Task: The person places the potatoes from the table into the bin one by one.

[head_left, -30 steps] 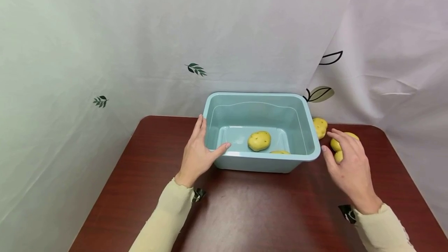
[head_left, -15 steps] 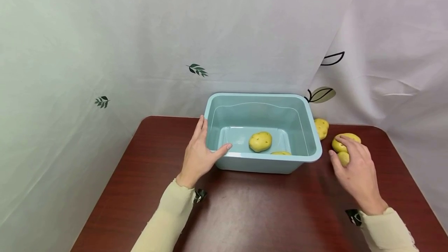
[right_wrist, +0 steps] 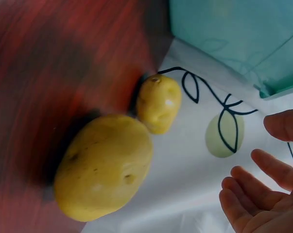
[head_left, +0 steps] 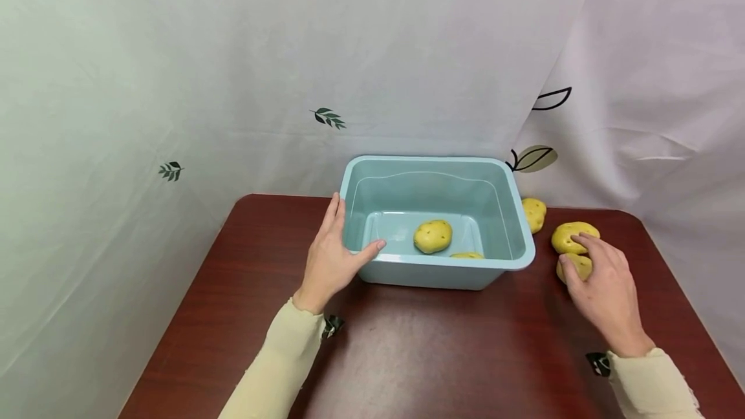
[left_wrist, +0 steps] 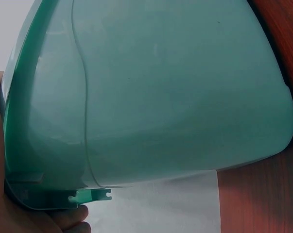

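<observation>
My left hand point(head_left: 327, 260) lies at the near left corner of a light blue plastic tub point(head_left: 442, 275), fingers along its left rim and thumb over the front rim. Inside the tub is a yellow potato point(head_left: 433, 236); the front wall mostly hides a second potato point(head_left: 467, 255). Over on the right, my right hand point(head_left: 608, 290) hovers with parted fingers above a near potato point(head_left: 576, 268), which it partly covers. Another potato point(head_left: 567, 238) lies just behind that one, near the fingertips. The right wrist view shows a large potato point(right_wrist: 105, 167) away from the fingers.
A further potato point(head_left: 534, 214) lies behind the tub's right side, partly hidden by it. The dark red wooden table point(head_left: 407, 348) ends at a pale printed cloth point(head_left: 407, 70) hanging behind it.
My right hand has moved to the right, away from the tub's corner and over the potatoes, uncovering more of them. My left hand and the tub have stayed put.
</observation>
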A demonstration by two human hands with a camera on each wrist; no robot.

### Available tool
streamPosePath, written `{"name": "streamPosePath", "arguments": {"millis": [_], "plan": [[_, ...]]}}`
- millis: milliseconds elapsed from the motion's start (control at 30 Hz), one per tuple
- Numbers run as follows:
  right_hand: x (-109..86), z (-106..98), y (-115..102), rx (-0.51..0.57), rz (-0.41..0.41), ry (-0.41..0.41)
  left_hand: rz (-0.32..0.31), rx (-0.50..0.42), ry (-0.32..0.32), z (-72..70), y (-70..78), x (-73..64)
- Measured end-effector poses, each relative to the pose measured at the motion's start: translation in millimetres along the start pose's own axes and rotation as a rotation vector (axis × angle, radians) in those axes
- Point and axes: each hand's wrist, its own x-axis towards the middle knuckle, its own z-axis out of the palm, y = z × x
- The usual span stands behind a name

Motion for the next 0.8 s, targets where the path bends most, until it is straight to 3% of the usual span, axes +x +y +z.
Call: {"name": "streamPosePath", "arguments": {"millis": [800], "plan": [[-9.0, -1, 35, -0.093, 0.078, -0.140, -0.014, -0.002, -0.005, 0.3, 0.2, -0.3]]}}
